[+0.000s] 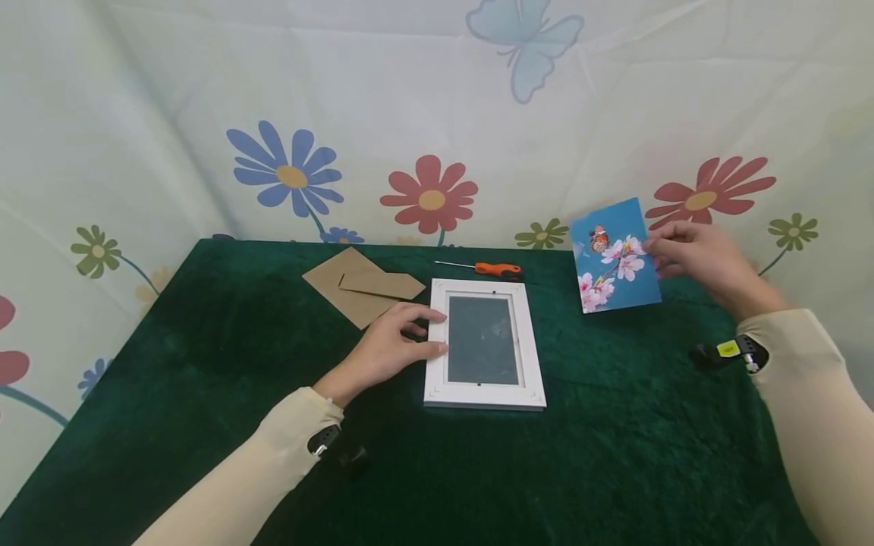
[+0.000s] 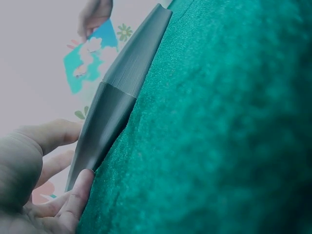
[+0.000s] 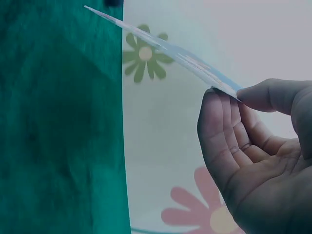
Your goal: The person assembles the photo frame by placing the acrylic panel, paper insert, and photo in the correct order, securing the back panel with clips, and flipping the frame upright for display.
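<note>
A white picture frame (image 1: 486, 398) lies on the green cloth, its dark pane (image 1: 481, 341) facing up. My left hand (image 1: 389, 345) grips the left side of this frame, and the left wrist view shows fingers against its edge (image 2: 109, 97). To the right, my right hand (image 1: 706, 262) pinches the right edge of a blue picture print (image 1: 617, 277) with pink blossoms and an orange butterfly. The print is held up and tilted. Edge-on in the right wrist view, the print (image 3: 180, 58) sits between thumb and fingertips.
A brown backing board (image 1: 344, 265) with a stand flap lies left of the frame, partly behind my left hand. A screwdriver (image 1: 495, 268) with an orange handle lies beyond the frame. Behind the table hangs a flowered cloth (image 1: 369, 91).
</note>
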`<state>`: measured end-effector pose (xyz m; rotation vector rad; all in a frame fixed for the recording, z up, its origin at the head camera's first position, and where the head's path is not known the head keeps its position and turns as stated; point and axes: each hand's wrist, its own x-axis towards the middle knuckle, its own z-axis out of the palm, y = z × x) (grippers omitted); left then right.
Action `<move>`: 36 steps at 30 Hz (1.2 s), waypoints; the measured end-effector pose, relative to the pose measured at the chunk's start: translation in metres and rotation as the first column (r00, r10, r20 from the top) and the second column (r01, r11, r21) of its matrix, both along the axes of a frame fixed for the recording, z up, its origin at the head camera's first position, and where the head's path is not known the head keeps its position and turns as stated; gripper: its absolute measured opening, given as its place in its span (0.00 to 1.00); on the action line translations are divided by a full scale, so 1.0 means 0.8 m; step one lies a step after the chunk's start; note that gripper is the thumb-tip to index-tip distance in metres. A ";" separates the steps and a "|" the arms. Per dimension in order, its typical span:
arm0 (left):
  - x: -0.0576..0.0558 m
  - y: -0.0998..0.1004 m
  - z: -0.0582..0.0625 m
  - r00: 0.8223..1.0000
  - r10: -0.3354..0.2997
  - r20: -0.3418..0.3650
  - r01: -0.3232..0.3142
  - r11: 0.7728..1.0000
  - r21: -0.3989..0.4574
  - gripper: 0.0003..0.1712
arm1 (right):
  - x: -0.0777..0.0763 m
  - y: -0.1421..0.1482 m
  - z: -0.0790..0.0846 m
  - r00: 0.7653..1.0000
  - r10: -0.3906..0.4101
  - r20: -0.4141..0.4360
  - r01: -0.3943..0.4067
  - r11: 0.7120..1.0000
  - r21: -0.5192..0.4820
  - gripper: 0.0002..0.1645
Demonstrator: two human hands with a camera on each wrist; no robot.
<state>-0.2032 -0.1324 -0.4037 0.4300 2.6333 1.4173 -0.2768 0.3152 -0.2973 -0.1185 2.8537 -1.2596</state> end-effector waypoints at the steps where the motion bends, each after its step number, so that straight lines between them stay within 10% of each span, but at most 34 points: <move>1: 0.000 0.000 0.000 1.000 -0.002 0.000 0.002 1.000 0.000 0.27 | 0.001 -0.003 -0.001 1.000 0.007 0.004 -0.007 1.000 -0.012 0.33; 36: -0.001 0.001 0.000 1.000 -0.008 0.004 0.008 1.000 -0.007 0.27 | 0.026 -0.093 0.003 0.987 0.159 0.039 -0.157 0.986 -0.057 0.26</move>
